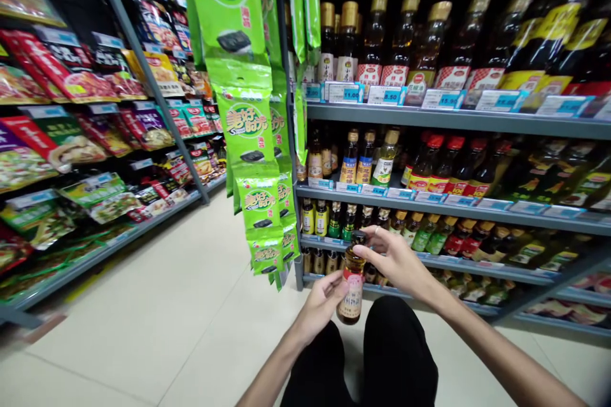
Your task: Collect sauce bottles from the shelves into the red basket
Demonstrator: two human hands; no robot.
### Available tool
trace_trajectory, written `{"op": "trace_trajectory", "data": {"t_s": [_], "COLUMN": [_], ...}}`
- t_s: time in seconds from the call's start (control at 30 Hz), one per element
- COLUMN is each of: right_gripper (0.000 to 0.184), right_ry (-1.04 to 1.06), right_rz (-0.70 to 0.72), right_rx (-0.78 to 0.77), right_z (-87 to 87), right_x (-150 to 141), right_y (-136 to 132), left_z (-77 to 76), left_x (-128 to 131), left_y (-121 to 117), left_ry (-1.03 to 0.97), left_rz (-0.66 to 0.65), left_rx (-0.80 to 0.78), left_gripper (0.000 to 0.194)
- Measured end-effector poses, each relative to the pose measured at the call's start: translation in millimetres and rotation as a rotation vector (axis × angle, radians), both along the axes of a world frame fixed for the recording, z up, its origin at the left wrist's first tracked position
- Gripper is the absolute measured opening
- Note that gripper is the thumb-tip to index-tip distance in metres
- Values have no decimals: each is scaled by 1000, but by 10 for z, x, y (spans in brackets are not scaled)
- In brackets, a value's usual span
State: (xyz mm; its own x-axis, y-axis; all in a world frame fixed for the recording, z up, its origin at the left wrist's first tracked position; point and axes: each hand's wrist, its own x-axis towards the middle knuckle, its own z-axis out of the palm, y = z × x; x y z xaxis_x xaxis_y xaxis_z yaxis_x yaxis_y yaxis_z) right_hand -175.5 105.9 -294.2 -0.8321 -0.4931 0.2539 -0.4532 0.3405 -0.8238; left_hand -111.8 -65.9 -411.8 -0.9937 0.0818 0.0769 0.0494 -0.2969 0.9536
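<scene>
Head view: left of the hands hang green snack packets (247, 133). The left hand (321, 308) is curled and grasps a small glass bottle (352, 286) by its lower body. The right hand (396, 261) is half open, and its fingers (375, 236) pinch the dark cap (359, 238). Right of this hand, bottles (424, 238) stand on a store shelf (477, 205).

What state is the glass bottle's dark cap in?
On: the dark round cap sits on the amber glass bottle's neck, under the right hand's fingers.
</scene>
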Motion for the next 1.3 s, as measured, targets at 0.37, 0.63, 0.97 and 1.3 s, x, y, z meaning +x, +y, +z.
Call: {"op": "trace_trajectory", "data": {"t_s": [0.37,0.63,0.97,1.3], "right_gripper": [41,44,45,46], "right_ry": [101,123,87,54], "right_rz": [2,-15,-61,-68], "right_rx": [-22,-15,-87,-75], "right_z": [76,98,240,225], "right_x": [-51,-89,-332,-345], "right_y": [-64,-20,32,88], "left_z": [106,208,197,227], "left_x": [-120,-133,-260,-243], "left_y": [-166,-214,-125,-27], "left_ry": [134,186,161,147], "left_rz": [58,140,123,95], "left_rx": [-175,-215,-217,-182], "left_gripper": [56,45,53,51]}}
